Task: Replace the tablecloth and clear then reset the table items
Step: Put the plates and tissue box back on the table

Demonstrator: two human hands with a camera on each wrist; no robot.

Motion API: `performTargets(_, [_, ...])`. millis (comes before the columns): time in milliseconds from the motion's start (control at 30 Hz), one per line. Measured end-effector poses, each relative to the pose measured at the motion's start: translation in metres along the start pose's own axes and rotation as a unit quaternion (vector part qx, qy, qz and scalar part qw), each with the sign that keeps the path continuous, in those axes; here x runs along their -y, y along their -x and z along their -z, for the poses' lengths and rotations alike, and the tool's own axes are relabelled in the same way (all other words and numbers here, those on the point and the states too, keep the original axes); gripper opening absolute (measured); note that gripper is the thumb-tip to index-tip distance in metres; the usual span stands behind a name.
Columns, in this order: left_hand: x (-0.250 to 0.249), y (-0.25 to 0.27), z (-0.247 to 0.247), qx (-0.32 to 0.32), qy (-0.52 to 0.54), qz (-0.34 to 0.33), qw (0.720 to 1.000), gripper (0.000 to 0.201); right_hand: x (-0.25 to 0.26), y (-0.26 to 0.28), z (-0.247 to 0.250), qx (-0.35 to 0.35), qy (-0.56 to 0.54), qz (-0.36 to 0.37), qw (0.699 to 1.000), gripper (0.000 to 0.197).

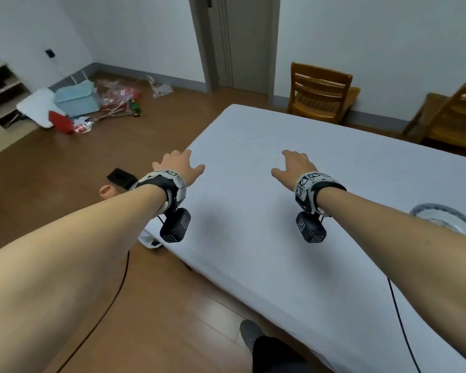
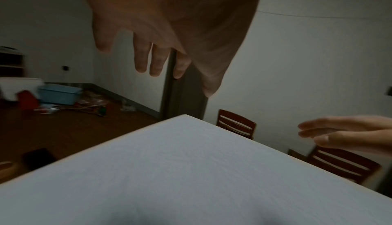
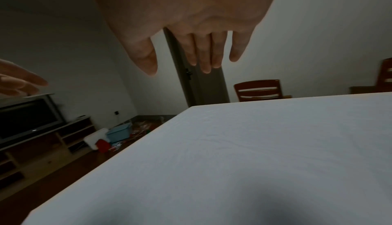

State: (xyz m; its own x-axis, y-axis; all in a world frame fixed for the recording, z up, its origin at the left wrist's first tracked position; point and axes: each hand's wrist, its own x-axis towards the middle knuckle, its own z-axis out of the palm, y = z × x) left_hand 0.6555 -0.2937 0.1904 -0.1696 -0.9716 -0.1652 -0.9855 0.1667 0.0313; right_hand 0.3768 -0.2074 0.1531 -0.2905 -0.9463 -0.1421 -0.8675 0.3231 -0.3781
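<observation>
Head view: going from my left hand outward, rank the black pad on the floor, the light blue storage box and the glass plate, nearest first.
1. The black pad, on the floor just left of the left hand.
2. The light blue storage box, farther off on the floor by the left wall.
3. The glass plate, on the tablecloth at the right edge, past the right hand.

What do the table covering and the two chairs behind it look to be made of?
Tablecloth: probably woven fabric, matte white, with faint creases and no glare. Nearer chair and chair at the right edge: apparently wood, orange-brown, slatted backs with a slight sheen, possibly varnished.
</observation>
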Motion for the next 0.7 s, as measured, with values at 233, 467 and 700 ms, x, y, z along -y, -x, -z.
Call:
performTargets(233, [0.171,-0.013,0.011,0.013,0.046,0.163,0.985,0.064,0.173,-0.075,-0.075,0.080,-0.008,0.124,0.989,0.065])
performTargets(467, [0.347,0.000,-0.017,0.011,0.096,0.274,0.957,0.070,0.365,-0.103,-0.157,0.127,0.051,0.245,0.960,0.056])
performTargets(700, [0.549,-0.050,-0.020,-0.007,0.112,0.301,0.947,0.072,0.545,-0.129,-0.254,0.138,0.085,0.282,0.945,0.061])
